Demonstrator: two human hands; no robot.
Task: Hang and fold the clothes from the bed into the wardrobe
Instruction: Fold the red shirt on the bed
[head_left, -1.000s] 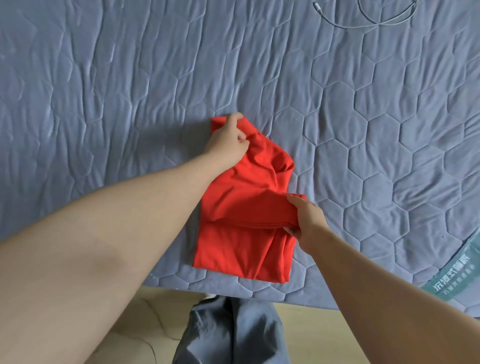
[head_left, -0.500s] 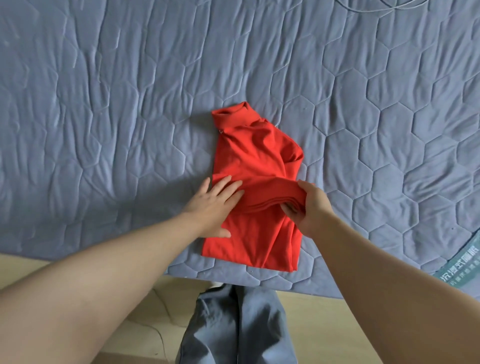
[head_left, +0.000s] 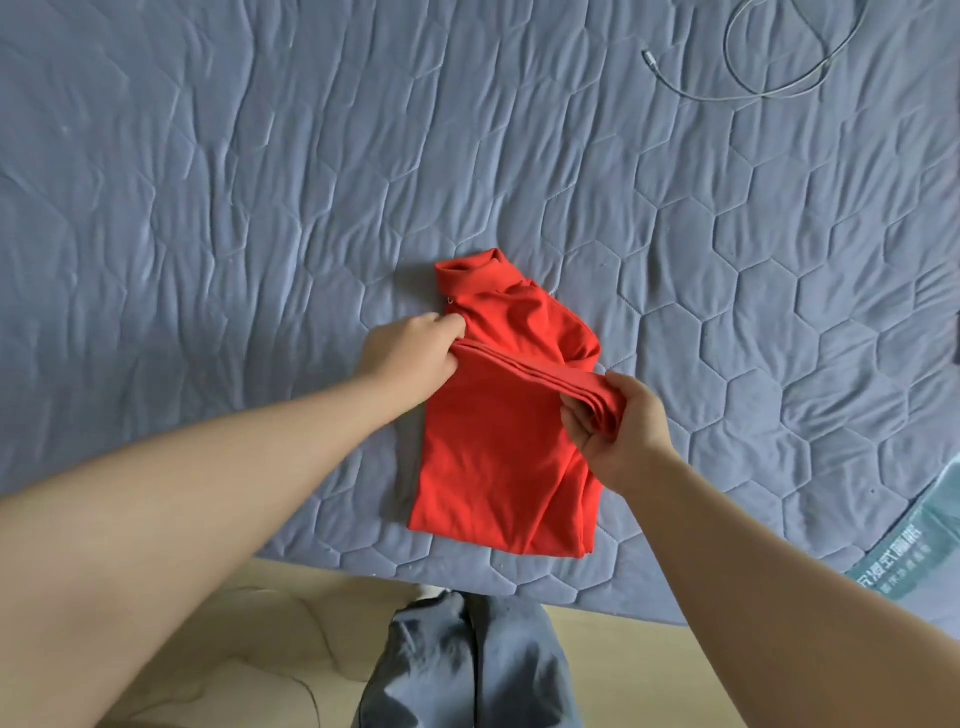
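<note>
Red top (head_left: 498, 467) lies flat on the bed (head_left: 260, 208), already narrowed to a long strip. Collar end (head_left: 467, 273) points away from the person, and the hem end sits just short of the bed's near edge. The top's long axis runs far to near, leaning a bit right toward the hem.

A raised fold ridge (head_left: 524, 371) crosses the top about a third of the way down from the collar. It is roughly square to the long axis, its left end slightly farther away than its right.

Left hand (head_left: 410, 353) is at the top's left edge, fingers (head_left: 447, 325) curled in and gripping the ridge's left end. Right hand (head_left: 623, 431) is at the top's right edge, thumb over and fingers (head_left: 576, 415) under, pinching the stacked layers. Both hands are on the cloth, one at each end, equally near. The ridge spans the gap between them.

Likely step: cross-fold in progress, not yet laid down. Next move probably carries the ridge along the long axis, and both ends must travel together or the fold skews.

Beyond the top: a thin cable (head_left: 769, 78) well past the collar to the right, and a printed label (head_left: 909, 561) off to the right near hem level. Grey trousers (head_left: 467, 670) and floor (head_left: 291, 623) lie just past the hem.
</note>
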